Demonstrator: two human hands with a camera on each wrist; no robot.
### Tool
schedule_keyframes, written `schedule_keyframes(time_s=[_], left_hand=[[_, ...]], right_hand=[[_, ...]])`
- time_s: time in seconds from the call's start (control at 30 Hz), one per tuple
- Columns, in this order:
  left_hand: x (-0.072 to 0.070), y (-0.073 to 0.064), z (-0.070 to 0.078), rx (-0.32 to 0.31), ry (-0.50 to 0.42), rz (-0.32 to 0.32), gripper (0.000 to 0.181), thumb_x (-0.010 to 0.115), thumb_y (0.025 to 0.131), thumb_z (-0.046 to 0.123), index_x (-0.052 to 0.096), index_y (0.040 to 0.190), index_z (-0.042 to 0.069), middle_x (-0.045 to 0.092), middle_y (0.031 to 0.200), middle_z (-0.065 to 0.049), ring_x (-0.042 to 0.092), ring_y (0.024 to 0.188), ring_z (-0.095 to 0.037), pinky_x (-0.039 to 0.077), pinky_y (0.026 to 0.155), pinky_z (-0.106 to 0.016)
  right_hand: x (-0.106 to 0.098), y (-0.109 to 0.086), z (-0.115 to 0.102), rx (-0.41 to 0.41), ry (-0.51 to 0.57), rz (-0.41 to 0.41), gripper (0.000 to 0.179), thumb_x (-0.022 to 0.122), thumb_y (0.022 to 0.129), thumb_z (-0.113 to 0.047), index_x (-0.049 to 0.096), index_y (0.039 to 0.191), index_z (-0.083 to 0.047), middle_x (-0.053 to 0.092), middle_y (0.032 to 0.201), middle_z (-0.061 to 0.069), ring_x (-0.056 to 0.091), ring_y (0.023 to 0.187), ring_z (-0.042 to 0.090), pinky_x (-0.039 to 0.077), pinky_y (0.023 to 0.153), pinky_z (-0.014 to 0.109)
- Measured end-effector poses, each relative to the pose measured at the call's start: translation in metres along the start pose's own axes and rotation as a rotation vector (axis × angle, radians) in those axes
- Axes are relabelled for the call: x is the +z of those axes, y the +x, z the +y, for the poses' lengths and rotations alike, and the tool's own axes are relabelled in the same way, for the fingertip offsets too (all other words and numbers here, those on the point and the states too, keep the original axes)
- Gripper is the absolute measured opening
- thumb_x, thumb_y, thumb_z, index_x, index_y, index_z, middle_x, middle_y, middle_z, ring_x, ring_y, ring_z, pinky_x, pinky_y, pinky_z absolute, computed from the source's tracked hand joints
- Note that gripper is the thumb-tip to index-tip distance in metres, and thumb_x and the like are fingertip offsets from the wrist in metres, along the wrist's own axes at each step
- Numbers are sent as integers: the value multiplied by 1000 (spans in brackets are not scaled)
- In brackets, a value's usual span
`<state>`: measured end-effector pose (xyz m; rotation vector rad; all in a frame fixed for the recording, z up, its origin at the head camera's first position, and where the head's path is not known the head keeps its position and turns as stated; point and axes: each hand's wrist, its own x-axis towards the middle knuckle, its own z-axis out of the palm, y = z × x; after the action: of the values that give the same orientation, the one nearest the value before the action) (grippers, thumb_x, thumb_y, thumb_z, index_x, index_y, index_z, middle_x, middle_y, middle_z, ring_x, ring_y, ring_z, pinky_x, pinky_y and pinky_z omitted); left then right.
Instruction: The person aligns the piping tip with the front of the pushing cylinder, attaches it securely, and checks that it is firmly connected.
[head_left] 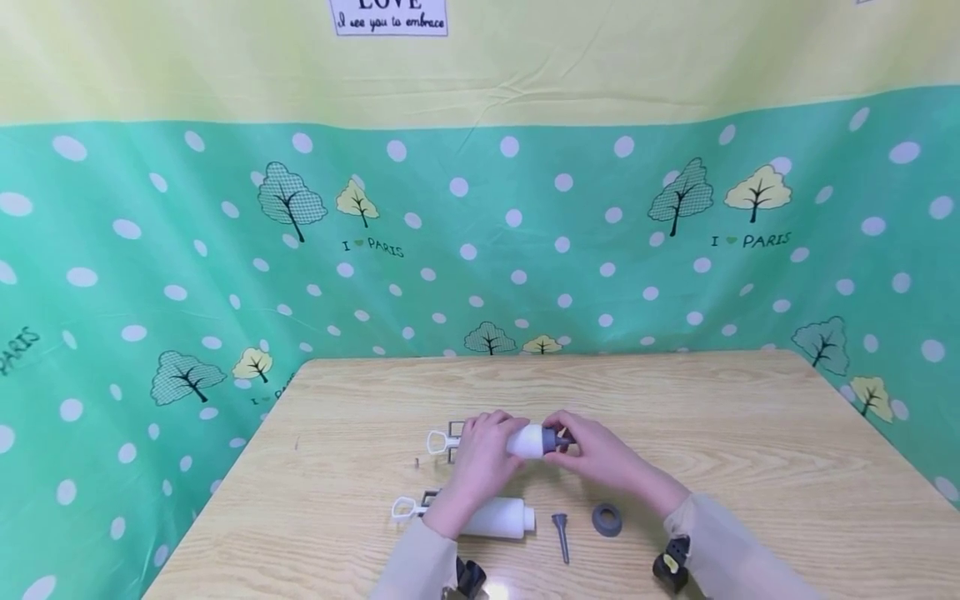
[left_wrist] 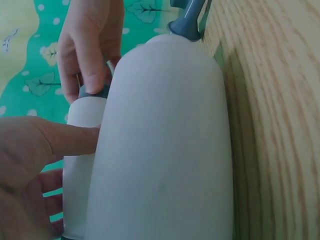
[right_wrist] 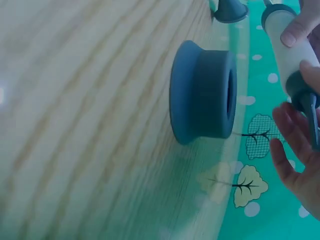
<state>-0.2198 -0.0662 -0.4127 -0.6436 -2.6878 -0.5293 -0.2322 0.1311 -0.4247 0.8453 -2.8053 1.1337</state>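
My left hand (head_left: 486, 454) grips a white syringe-like tube (head_left: 527, 442), its thumb and fingers around the body. A grey collar (head_left: 550, 440) with a narrow nozzle (right_wrist: 312, 117) caps the tube's right end. My right hand (head_left: 596, 450) pinches that grey collar with thumb and fingers. From the tube's left end sticks out a white loop handle (head_left: 437, 442) beside a dark frame. A second white tube (head_left: 497, 518) lies nearer on the table, its necked right end uncapped. Right of it lie a loose grey nozzle (head_left: 562, 537) and a grey ring collar (head_left: 607, 519).
Everything sits on a wood-grain table (head_left: 337, 483). A tiny dark piece (head_left: 417, 462) lies left of the hands. The second tube's white loop handle (head_left: 404, 508) points left. Behind the table hangs a green dotted curtain (head_left: 525, 275).
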Motion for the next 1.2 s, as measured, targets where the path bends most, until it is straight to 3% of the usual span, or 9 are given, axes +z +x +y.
schedule_keyframes(time_s=[0.17,0.33,0.57,0.9,1.03,1.2], left_hand=[[3,3,-5,-35,-34,-56,51,80,63,20,65,111,16,64,104,-1,57,92,-19,38,84,-37],[8,6,-8,-74,-36,-122,49,80,62,21,65,109,15,65,101,-2,57,88,-19,37,80,-36],[14,7,-9,-111,4,-181,48,80,61,22,66,106,15,65,97,-1,56,84,-19,37,78,-35],[26,7,-10,-120,26,-206,47,80,61,22,66,105,14,65,94,-2,56,82,-19,37,78,-38],[25,8,-10,-121,34,-222,47,80,62,22,65,106,14,65,96,-2,56,84,-20,38,80,-40],[20,8,-6,-77,83,-207,48,78,64,23,64,109,13,64,100,-3,56,89,-21,39,84,-41]], right_hand=[[2,5,-1,-7,-110,32,36,66,81,-34,55,110,-16,59,101,-7,58,91,11,49,79,32],[7,10,3,-9,-169,8,34,67,79,-32,58,107,-14,62,97,-6,58,88,10,49,77,31],[10,16,6,21,-156,-52,29,69,78,-28,60,102,-15,63,92,-6,57,79,8,47,67,24],[16,17,11,59,-211,-99,29,70,78,-29,59,101,-15,61,85,-6,53,72,6,44,64,26],[17,17,10,67,-201,-95,29,70,78,-27,60,102,-14,62,86,-5,54,74,8,45,65,27],[14,15,11,75,-211,-73,36,70,77,-28,59,107,-11,63,91,-2,57,78,10,47,68,30]])
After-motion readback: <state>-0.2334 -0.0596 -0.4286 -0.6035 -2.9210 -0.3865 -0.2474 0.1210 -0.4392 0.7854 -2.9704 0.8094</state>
